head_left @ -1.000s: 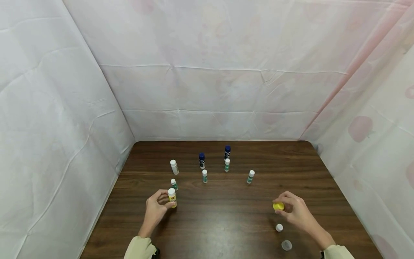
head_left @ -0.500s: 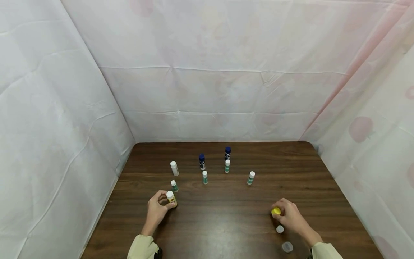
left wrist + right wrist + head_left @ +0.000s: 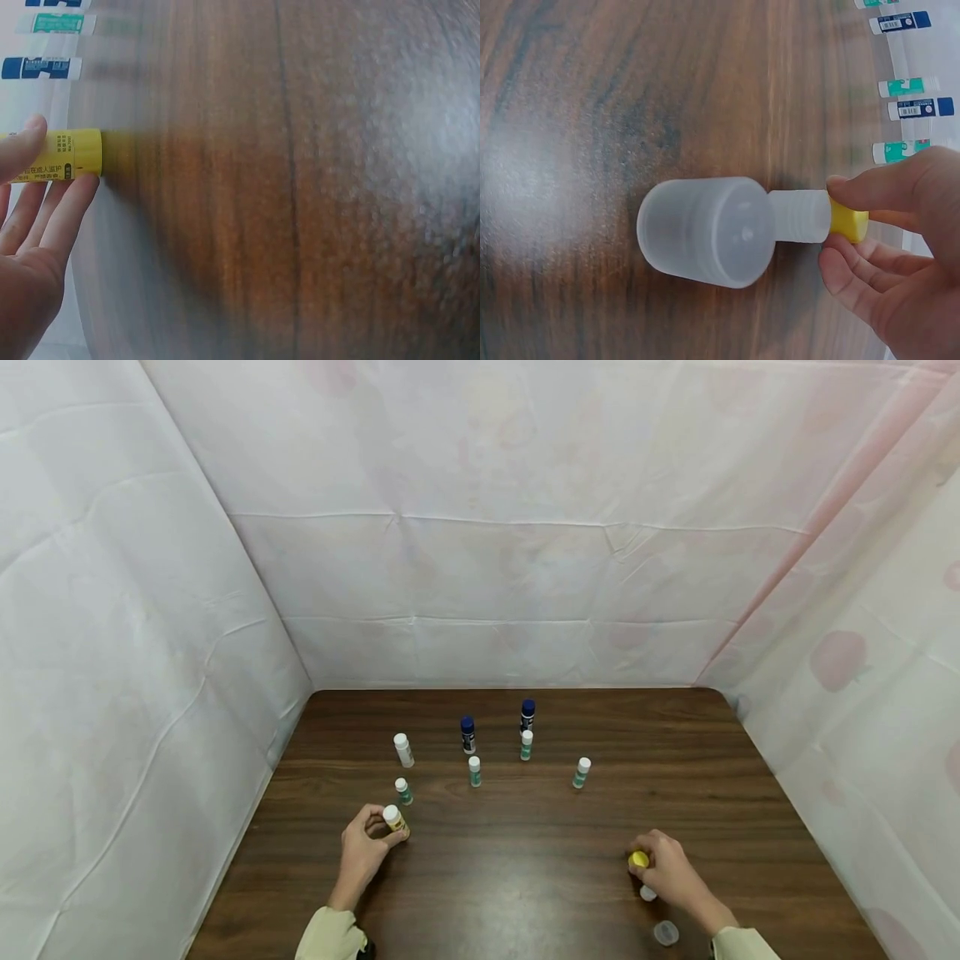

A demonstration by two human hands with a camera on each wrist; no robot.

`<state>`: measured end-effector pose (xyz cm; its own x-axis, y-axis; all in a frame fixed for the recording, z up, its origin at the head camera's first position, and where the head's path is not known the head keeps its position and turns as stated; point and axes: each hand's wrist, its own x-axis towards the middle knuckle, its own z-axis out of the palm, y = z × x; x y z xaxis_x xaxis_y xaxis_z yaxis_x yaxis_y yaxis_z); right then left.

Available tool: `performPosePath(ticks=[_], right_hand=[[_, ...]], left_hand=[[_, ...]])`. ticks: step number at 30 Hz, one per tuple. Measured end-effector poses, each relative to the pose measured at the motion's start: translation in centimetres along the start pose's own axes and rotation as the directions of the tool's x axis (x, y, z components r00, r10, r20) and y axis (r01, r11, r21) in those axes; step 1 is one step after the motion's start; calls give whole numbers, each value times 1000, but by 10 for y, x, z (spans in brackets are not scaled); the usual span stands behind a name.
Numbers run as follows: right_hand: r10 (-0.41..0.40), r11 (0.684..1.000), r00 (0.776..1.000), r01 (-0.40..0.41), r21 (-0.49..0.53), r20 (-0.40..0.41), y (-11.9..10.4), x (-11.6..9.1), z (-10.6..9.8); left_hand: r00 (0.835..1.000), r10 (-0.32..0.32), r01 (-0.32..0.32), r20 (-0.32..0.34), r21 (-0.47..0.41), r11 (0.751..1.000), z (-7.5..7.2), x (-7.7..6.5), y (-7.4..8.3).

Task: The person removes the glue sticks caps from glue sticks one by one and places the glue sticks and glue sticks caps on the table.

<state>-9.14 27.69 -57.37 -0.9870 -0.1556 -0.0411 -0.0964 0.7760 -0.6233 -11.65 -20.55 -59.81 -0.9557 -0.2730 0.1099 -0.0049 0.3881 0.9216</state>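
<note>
My left hand grips a yellow glue stick with a white cap, tilted, thumb on one side and fingers on the other. Its yellow lower end faces the table in the left wrist view. At the right, my right hand pinches a small round yellow piece between thumb and fingers. Close by stands a white ridged cap-like piece, partly hidden by the fingers in the head view. Nearer the camera is a translucent cup-shaped container.
Behind the left hand stand a small green-labelled glue stick and a white one. Blue-capped sticks and more green-labelled ones are spread over the far half of the wooden table. White cloth encloses the table's back and sides.
My right hand has come down and nearer with the yellow piece, close to the white ridged piece, now partly covered. In my left hand the glue stick's capped top has tipped leftward.
</note>
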Motion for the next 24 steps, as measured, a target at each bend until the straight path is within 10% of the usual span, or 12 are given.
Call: performPosePath(ticks=[12,20,24], right_hand=[[85,996,996,-85,-11,15,-7,-5,-3],[95,995,993,-97,-30,-75,-17,-8,-14],[59,998,991,-61,-15,-124,-20,-9,-18]], left_hand=[[1000,4,-4,14,-58,998,0,-5,-1],[987,105,-74,-123,231,970,-1,-23,6],[973,181,-145,-146,226,963,7,-36,11]])
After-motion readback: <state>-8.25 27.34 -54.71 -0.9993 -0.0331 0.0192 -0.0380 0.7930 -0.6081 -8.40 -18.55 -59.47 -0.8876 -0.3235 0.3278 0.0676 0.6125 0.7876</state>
